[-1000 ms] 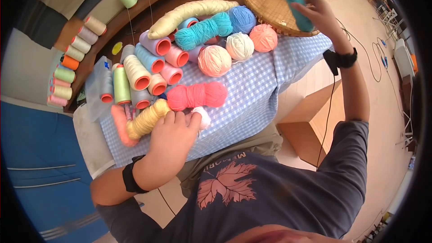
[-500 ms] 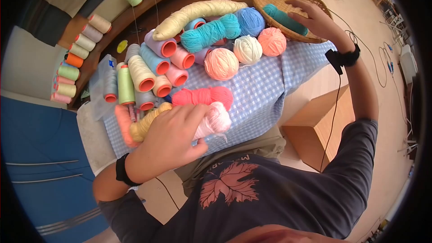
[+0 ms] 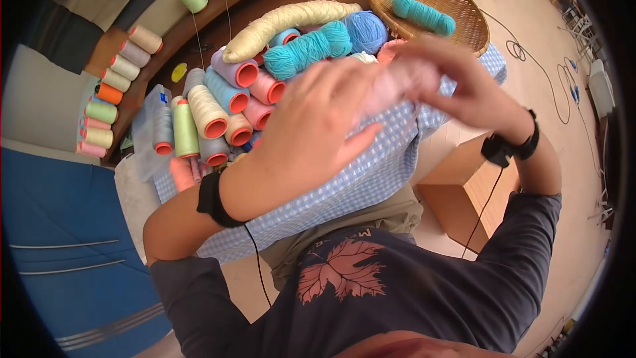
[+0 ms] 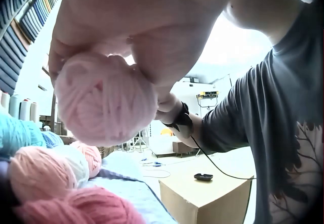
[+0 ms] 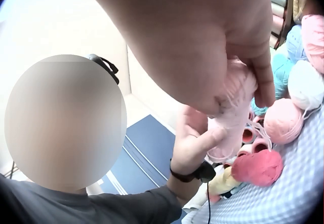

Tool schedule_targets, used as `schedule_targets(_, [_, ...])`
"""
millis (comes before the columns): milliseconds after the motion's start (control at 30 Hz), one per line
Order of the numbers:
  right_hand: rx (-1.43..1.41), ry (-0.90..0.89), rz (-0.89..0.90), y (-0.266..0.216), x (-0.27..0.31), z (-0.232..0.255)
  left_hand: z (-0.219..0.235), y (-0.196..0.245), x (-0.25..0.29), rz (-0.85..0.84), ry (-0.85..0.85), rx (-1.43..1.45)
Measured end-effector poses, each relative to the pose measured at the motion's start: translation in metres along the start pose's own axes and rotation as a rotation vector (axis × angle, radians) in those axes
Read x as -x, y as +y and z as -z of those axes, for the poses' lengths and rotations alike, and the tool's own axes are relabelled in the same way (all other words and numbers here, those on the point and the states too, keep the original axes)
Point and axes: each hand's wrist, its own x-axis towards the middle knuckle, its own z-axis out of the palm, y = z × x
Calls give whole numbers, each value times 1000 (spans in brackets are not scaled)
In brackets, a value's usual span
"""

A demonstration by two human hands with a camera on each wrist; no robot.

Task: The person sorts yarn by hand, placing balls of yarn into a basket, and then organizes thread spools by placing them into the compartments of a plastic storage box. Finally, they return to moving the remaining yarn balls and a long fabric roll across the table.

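A pale pink yarn skein (image 3: pixel 392 89) is held above the checked cloth (image 3: pixel 391 152), blurred in the head view. My left hand (image 3: pixel 315 122) grips one end, its thumb along the skein in the right wrist view. Around the other end curl the fingers and thumb of my right hand (image 3: pixel 467 86). Below them lie a peach yarn ball (image 5: pixel 283 121), a white ball (image 5: pixel 306 85) and a coral-red skein (image 5: pixel 258 168), largely hidden by my hands in the head view. A teal skein (image 3: pixel 424 14) rests in the round wicker basket (image 3: pixel 467 10).
Thread cones (image 3: pixel 207 113) are stacked on the table's left part, beside a clear plastic box (image 3: pixel 147 119). A long cream skein (image 3: pixel 291 20), another teal skein (image 3: pixel 301 55) and a blue ball (image 3: pixel 366 31) lie behind. A wooden box (image 3: pixel 464 192) stands on the floor at right.
My right hand has left the teal skein in the basket and come back toward the middle. My left hand has lifted the pale pink skein rightward, and both hands now hold it.
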Motion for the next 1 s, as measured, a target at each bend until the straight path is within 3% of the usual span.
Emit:
schedule_targets(33, [52, 49, -23, 18, 3, 16, 1, -5, -2, -1, -1, 0])
schedule_targets(100, [-85, 185, -239, 62, 9, 54, 5, -20, -1, 105, -12, -53])
schedule_targets(167, [81, 360, -323, 105, 16, 84, 6, -40, 0, 94, 1, -124])
schedule_targets(300, [121, 365, -390, 151, 29, 95, 1, -74, -4, 142, -36, -249])
schedule_targets(433, [116, 280, -415, 167, 30, 81, -1, -88, -14, 212, -146, -322])
schedule_targets(500, [546, 241, -422, 169, 30, 79, -3, -91, -19, 230, -182, -354])
schedule_targets(667, [470, 286, -287, 131, 23, 60, -13, -100, -17, 218, -228, -479])
schedule_targets(733, [538, 244, -117, 107, 18, 52, -17, -100, -16, 113, -128, -551])
schedule_targets(900, [479, 176, -11, 45, 13, 26, 2, -63, -30, 123, 32, -584])
schedule_targets(967, [429, 263, 88, 22, 9, 13, 11, -44, -33, 121, 79, -544])
schedule_targets(1000, [452, 284, 147, 14, 8, 9, 14, -34, -34, 24, 53, -454])
